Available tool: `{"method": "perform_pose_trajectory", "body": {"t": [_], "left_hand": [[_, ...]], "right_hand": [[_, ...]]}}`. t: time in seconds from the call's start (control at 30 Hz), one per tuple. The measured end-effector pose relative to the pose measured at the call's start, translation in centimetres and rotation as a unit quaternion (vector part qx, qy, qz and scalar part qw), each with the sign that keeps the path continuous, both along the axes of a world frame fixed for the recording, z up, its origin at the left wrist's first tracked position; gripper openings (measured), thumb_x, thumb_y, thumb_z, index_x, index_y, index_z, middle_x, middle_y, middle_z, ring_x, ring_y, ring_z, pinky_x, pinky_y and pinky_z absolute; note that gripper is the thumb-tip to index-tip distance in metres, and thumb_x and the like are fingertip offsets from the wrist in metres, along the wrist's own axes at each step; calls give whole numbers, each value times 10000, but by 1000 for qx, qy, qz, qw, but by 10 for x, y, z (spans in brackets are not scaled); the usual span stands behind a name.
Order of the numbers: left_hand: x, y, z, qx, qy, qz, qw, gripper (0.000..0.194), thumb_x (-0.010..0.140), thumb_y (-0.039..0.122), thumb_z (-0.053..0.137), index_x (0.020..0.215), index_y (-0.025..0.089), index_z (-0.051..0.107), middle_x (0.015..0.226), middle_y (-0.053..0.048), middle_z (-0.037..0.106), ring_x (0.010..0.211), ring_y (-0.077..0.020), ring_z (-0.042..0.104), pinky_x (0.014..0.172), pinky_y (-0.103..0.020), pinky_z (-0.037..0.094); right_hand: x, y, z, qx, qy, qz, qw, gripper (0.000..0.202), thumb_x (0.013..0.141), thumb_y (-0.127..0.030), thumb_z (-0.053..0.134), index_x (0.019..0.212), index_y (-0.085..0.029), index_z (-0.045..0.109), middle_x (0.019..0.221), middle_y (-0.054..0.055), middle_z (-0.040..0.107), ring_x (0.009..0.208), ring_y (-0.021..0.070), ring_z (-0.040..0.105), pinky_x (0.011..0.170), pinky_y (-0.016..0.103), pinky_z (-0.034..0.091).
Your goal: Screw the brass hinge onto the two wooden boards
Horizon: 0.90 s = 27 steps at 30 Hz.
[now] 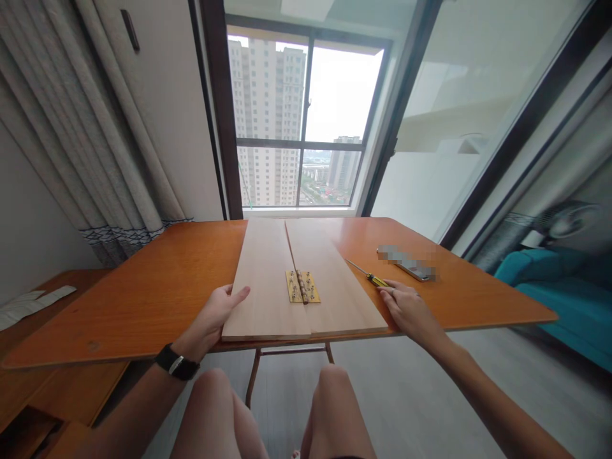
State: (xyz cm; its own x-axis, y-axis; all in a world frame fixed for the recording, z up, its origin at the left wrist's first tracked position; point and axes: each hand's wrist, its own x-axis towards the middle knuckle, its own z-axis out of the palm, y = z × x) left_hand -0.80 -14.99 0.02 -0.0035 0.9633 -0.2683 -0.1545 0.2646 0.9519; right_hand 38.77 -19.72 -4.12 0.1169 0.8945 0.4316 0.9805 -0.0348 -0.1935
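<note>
Two pale wooden boards lie side by side on the orange table, the left board (262, 280) and the right board (335, 280). A brass hinge (303, 287) lies across the seam between them, with several screws standing on its plates. My left hand (215, 319) rests at the left board's near left edge, thumb on top and apart from the fingers, which are partly hidden. My right hand (404, 306) is closed on the yellow and black handle of a screwdriver (377, 280), whose shaft points up and left toward the right board's edge.
A partly blurred flat object (411, 264) lies on the table (488, 299) beyond my right hand. White cloth (36, 306) rests on wooden furniture at the left. A teal sofa (554, 293) stands at the right, and a window is behind the table.
</note>
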Motion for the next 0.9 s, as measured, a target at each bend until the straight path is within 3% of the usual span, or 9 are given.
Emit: {"method": "perform_pose_trajectory", "body": {"t": [0.2,0.37,0.5,0.63,0.8,0.9], "left_hand": [[-1,15,12,21,-8,42,999,232,799,39,727,992,107,617,804,-61,734,553,-129,653,608,-238,550],[-2,15,7,25,-22,44,998,186,805,64,725,951,107,617,740,-46,723,514,-125,634,562,-226,532],[-3,11,-6,26,-33,52,998,178,808,91,728,945,114,616,735,-49,725,528,-136,647,542,-222,527],[-4,8,-14,25,-55,48,997,227,800,152,754,982,125,623,753,-57,731,578,-169,683,537,-236,534],[-8,5,-10,22,-71,43,996,269,815,179,730,1054,126,620,787,-74,739,671,-215,719,563,-262,551],[-13,1,-5,33,-75,41,996,300,797,199,741,1065,128,625,824,-81,743,723,-236,726,595,-279,562]], "right_hand": [[-1,-5,-2,32,-8,-29,999,448,944,-326,407,1058,-59,747,1351,248,575,1252,379,515,1069,524,384],[-29,-16,-2,70,34,27,997,437,957,-363,414,1108,-86,717,1306,207,620,1258,329,510,1103,486,359],[-55,-14,4,-3,91,41,995,452,956,-385,440,1199,-72,658,1221,202,672,1189,325,566,1072,451,387],[-66,3,18,-70,203,-2,977,587,892,-386,558,1358,-30,531,1285,236,626,1259,354,531,1108,450,332],[-59,15,35,-116,310,-16,943,686,871,-405,575,1402,16,472,1132,225,704,1139,347,633,1023,428,429],[-52,9,43,-134,374,-8,918,652,908,-431,521,1425,-38,466,1205,193,700,1134,288,658,963,351,490]]}}
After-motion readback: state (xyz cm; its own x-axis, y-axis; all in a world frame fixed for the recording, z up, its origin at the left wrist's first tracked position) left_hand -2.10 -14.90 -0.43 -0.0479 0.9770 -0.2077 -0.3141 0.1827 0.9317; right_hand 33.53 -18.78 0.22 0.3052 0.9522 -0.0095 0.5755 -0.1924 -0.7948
